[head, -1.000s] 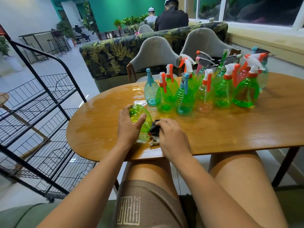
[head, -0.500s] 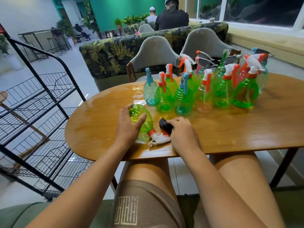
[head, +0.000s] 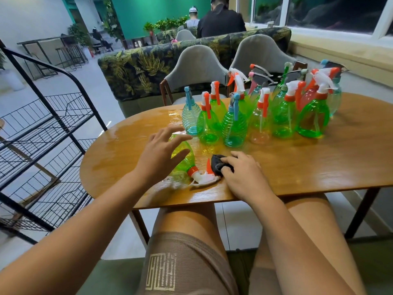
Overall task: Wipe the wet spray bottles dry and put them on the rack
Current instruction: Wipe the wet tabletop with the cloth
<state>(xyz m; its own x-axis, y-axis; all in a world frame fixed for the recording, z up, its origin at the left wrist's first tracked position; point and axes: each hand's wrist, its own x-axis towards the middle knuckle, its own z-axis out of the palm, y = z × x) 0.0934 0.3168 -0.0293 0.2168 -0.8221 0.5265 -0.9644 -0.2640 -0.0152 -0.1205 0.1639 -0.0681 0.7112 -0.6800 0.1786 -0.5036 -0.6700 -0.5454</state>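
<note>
Spray bottle (head: 190, 165) lies sideways under spread-fingered left hand (head: 161, 154); right hand (head: 244, 177) clutches black cloth (head: 217, 165).

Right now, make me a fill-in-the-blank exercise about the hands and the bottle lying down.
The green plastic spray bottle lies on its ____ on the oval wooden table.
The right hand grips a crumpled cloth coloured ____.
The left hand, fingers spread, grips ____.
The black wire rack stands to the person's ____.
Missing: side; black; nothing; left.
</note>
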